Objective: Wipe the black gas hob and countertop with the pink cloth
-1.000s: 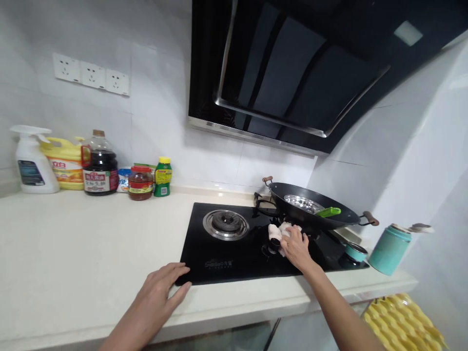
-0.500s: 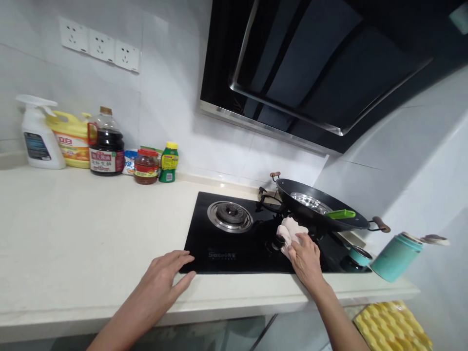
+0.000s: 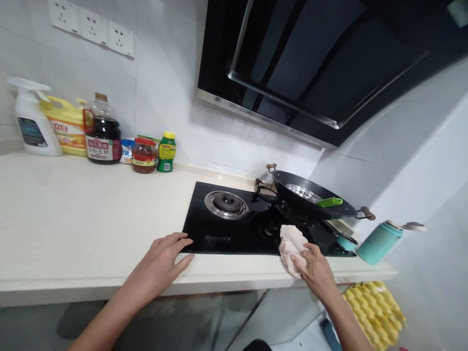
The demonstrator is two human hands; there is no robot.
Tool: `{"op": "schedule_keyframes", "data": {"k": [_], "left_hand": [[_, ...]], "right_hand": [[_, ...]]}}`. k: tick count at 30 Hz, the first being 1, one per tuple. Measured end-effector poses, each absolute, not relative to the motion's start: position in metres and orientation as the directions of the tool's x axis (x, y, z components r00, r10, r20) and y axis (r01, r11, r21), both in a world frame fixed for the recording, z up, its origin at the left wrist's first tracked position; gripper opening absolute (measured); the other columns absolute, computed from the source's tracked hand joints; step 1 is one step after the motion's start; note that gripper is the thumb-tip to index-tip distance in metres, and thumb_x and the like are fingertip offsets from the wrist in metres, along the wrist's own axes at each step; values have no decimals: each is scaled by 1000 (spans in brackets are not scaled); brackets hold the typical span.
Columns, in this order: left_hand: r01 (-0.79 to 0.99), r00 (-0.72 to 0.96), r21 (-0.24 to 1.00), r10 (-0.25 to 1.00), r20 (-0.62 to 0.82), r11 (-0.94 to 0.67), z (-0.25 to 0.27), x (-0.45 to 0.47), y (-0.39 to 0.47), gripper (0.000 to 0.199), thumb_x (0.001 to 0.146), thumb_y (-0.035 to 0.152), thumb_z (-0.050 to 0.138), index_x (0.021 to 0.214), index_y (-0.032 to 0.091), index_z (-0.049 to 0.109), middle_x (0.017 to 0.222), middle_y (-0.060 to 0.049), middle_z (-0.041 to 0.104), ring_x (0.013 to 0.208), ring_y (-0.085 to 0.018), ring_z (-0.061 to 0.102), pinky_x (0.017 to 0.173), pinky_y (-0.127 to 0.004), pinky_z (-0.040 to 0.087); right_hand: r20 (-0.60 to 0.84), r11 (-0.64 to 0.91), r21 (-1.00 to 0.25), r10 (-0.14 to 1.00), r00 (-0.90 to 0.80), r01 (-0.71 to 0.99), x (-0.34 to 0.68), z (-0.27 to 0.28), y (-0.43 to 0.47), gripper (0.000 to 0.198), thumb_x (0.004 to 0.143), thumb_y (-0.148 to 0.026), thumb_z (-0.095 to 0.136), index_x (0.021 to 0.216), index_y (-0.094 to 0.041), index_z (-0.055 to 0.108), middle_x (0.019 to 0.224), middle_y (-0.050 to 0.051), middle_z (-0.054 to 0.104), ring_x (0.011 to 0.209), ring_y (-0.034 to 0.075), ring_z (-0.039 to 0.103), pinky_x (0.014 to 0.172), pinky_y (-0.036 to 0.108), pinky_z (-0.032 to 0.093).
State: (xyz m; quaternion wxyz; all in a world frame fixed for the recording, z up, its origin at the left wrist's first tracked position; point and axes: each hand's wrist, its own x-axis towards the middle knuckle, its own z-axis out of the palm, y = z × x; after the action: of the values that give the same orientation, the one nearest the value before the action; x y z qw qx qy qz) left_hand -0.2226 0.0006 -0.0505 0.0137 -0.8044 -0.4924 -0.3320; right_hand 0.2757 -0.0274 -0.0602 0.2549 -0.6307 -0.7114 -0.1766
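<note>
A pale pink cloth lies partly on the front edge of the black glass gas stove and partly on the counter. My right hand grips the cloth's right side between thumb and fingers. To the left, my left hand rests with fingers apart at the stove's front left corner, holding nothing. The left burner is bare. Behind the cloth, a black wok sits on the right burner, with a metal perforated piece and a green handle in it.
A teal canister and a small teal cup stand right of the wok. Along the wall are a spray bottle, a soy sauce bottle, a red-lidded jar and a green bottle. A range hood hangs above.
My right hand has drawn the cloth from beside the stove knob toward the front edge. My left hand stays near the stove corner. The camera view has shifted slightly.
</note>
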Motion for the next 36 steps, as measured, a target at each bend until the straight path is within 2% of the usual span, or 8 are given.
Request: {"op": "schedule_keyframes", "data": {"k": [3,5,8,10,18,23,31,36], "left_hand": [[803,302,292,777,553,-520,-51,-222,0,38,95,46,52,121,24,69,134,-10,65,123,-29,60,104,-46,46],[802,301,295,778,551,-519,-51,-222,-1,37,96,44,52,121,24,69,134,-10,65,123,-29,60,104,-45,46],[803,295,301,781,551,-515,-49,-222,-1,36,96,44,52,120,24,69,133,-9,65,122,-29,60,103,-45,47],[801,291,306,781,553,-515,-49,-222,-1,37,96,46,52,121,25,69,132,-9,65,122,-29,61,102,-45,47],[801,282,322,793,540,-504,-47,-219,-3,37,96,44,51,121,25,69,133,-9,65,123,-30,60,104,-46,46],[807,295,299,786,544,-510,-44,-217,-7,35,95,40,52,121,22,69,134,-11,63,124,-31,59,105,-47,44],[795,311,333,812,494,-508,-37,-222,-8,36,89,37,59,120,24,70,133,-10,64,122,-32,60,102,-46,48],[774,432,364,852,294,-518,-1,-228,-1,37,81,28,58,115,28,71,120,-5,69,111,-28,66,95,-41,52]], "right_hand": [[544,-16,-99,836,68,995,306,-55,-25,31,89,-50,52,93,-22,65,97,10,62,98,26,62,82,36,50],[537,-117,-116,828,161,986,324,-48,-15,39,87,-48,49,111,-20,62,105,11,63,97,26,63,80,37,49],[479,-222,-75,847,230,972,341,-33,6,54,84,-43,46,130,-15,56,125,16,60,115,30,59,90,41,46],[439,-249,-44,865,243,967,341,-25,19,54,85,-42,44,129,-14,58,127,18,60,120,32,56,94,42,43],[421,-122,43,902,93,992,251,-25,-3,37,93,-42,43,118,-21,62,109,10,65,98,26,60,88,35,41],[447,246,1,867,-220,969,140,-18,-26,32,93,-33,45,120,-24,60,119,8,64,98,24,57,89,33,39],[328,66,200,936,-130,978,62,8,38,33,99,-34,38,115,-20,63,109,14,68,101,30,59,96,49,33],[353,-33,224,934,-49,974,85,19,81,34,96,-38,45,113,-20,69,122,19,61,116,35,51,94,49,35]]}}
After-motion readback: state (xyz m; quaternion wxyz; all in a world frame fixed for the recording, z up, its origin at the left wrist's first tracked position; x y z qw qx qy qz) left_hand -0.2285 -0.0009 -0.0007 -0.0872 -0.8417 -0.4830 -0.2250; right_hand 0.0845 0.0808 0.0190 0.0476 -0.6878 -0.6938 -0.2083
